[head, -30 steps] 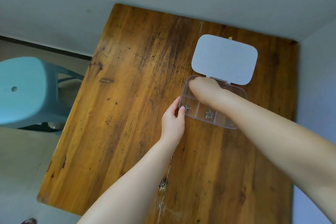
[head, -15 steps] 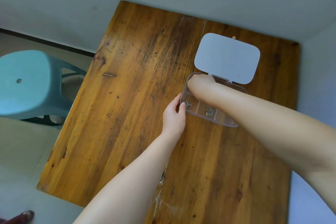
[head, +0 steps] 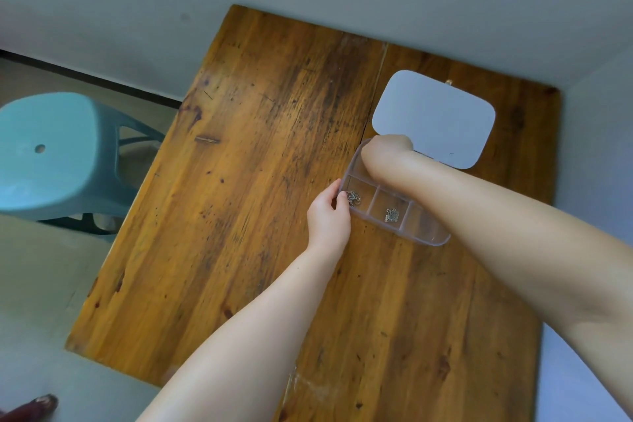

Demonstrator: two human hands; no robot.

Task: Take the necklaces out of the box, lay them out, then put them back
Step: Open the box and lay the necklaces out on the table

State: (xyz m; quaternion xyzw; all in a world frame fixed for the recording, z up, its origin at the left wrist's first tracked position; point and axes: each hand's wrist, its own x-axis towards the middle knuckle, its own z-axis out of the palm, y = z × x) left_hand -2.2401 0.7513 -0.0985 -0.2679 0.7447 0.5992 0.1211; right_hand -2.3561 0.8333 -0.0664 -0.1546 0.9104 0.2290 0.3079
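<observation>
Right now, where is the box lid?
In the head view, the lid lies open flat on the table, hinged behind the box, beyond the right hand.

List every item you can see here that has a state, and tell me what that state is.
Clear plastic compartment box: open, flat on the table.
Lid: swung back.
Necklace by the left hand: bunched in the near-left compartment.
Second necklace: bunched in the next compartment.
Left hand: steadying the box's left edge.
Right hand: reaching into a far compartment, fingers hidden.
Teal stool: upright, unoccupied.
</observation>
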